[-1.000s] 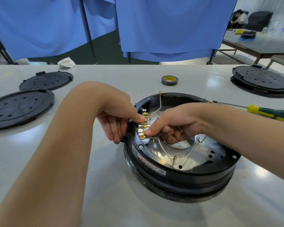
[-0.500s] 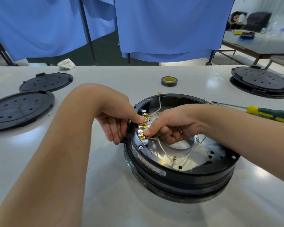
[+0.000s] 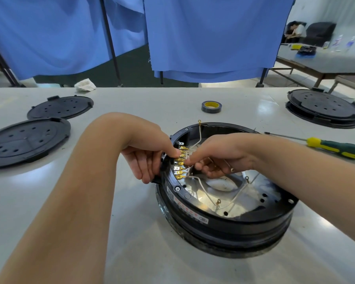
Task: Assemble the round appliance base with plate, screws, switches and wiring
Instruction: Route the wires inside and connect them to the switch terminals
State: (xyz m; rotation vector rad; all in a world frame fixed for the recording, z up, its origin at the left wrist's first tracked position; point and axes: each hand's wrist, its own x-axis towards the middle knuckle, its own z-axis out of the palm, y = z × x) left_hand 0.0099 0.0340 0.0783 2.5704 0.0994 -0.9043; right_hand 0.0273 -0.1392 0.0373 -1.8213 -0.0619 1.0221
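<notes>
From my head camera, little has changed over the last second: my left hand (image 3: 150, 154) has stayed clamped on the near-left rim of the round appliance base (image 3: 223, 203), thumb tip pressed by the top of the row of gold terminals (image 3: 180, 162), other fingers curled down the outer wall. My right hand (image 3: 211, 158) has crept only slightly along that row, its grip pinching a white wire (image 3: 201, 189) end against a terminal; I cannot tell whether the connector is fully seated, since my fingertips cover it. To me that means the wiring step is still in hand, not finished. The base sits on the counter (image 3: 131, 242), right of its middle and toward the near edge, open side up: a black ring around a shiny metal plate (image 3: 252, 199), with loose white leads ending in ring lugs lying across it and one lead standing up at the far rim. The screwdriver (image 3: 332, 147) lies untouched near the right edge, the tape roll (image 3: 211, 107) beyond the base.
</notes>
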